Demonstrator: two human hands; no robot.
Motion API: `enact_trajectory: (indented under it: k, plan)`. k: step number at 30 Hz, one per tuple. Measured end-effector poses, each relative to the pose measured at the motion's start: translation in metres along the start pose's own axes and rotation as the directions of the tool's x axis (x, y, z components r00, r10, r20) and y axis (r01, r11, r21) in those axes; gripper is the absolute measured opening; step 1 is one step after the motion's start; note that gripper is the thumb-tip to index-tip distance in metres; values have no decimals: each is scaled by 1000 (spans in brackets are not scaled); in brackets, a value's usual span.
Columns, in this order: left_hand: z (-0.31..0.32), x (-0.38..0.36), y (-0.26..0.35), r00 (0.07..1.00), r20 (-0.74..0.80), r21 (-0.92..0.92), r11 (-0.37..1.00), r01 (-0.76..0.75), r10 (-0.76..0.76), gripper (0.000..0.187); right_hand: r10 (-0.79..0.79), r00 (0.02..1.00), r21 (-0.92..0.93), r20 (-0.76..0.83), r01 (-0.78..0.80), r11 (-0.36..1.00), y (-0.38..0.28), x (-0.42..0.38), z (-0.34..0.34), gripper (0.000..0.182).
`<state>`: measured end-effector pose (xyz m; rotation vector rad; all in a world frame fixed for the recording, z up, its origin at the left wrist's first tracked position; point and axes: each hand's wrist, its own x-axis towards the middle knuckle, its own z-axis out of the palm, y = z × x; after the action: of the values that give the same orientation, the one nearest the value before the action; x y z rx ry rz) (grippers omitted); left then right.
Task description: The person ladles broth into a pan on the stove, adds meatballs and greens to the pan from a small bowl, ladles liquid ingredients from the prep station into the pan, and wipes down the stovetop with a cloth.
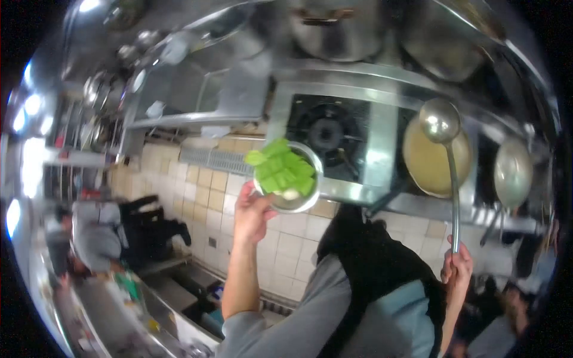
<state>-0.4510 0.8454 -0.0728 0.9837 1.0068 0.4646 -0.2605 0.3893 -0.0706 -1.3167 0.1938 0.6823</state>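
My left hand [253,213] grips the rim of a round metal bowl [318,173], thumb over the edge. Cut green leaves [283,169] fill the bowl, with a pale whitish piece [290,194] near its lower rim. In my right hand [457,265] is the end of a long ladle handle, fingers closed round it. The ladle's metal head [440,120] overlaps the far part of a pan [412,173] holding yellowish liquid [434,164] on the stove.
A black burner [326,134] lies beyond the bowl, with large steel pots [336,36] behind. Another pan [513,173] stands at the right. A steel sink counter [239,89] is at the left. People [101,232] work at the far left and lower right.
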Motion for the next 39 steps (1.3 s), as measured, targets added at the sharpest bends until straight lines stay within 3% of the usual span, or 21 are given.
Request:
enact_trajectory:
  k: [3,6,9,11,13,16,19,20,22,23,24,26,27,29,33,35,39]
  plan:
    - [-14,-25,-3,997,-82,-30,1000,-9,7,40,72,994,-81,80,-66,995,-16,30,37,51]
    - [-49,-48,-13,988,-153,-74,997,-30,18,36,213,934,-168,289,-169,971,-24,65,101,48]
    - [-65,-69,-14,935,-355,-125,990,-60,12,33,305,844,-286,441,-190,939,-26,102,186,43]
    - [-83,-78,-18,936,-353,-138,989,-61,8,34,308,770,-362,559,-107,926,-16,126,250,36]
    - [-90,-83,-18,932,-363,-144,988,-57,1,34,160,666,-447,728,285,848,11,161,295,25]
    - [-92,-81,-18,932,-363,-135,988,-75,21,35,-72,688,-441,722,538,719,18,167,323,36]
    - [-101,-69,-23,948,-318,-147,988,-48,-1,38,-163,723,-392,672,533,750,16,164,291,47]
    - [-96,-72,-20,961,-276,-133,991,-21,-16,38,-278,675,-334,683,628,703,23,165,264,51]
    - [-69,-66,-10,919,-393,-57,997,-48,22,42,-293,703,-502,648,684,528,4,143,212,50]
    - [-52,-60,-12,940,-341,-54,998,-39,18,43,-396,605,-468,691,792,392,4,143,169,50]
    - [-45,-51,-12,952,-304,-48,998,-48,31,44,-423,605,-511,675,796,324,1,130,137,52]
    - [-37,-34,-15,992,-123,-50,998,-34,28,44,-548,643,-582,534,751,314,11,100,76,52]
    - [-41,-34,-3,994,-105,-28,999,-37,34,44,-566,646,-598,512,741,305,16,76,64,52]
    - [-29,-20,-4,1000,-9,-4,1000,-21,21,43,-536,821,-699,197,501,510,37,52,15,52]
    - [-45,-17,-1,990,139,41,999,-12,6,44,-600,800,-782,6,378,497,57,6,-29,52]
    - [-9,-33,30,985,174,75,997,9,-22,44,-553,799,-756,-235,208,621,33,3,-52,51]
    - [26,-52,44,988,147,130,991,24,-43,42,-471,807,-660,-357,139,738,42,22,-77,49]
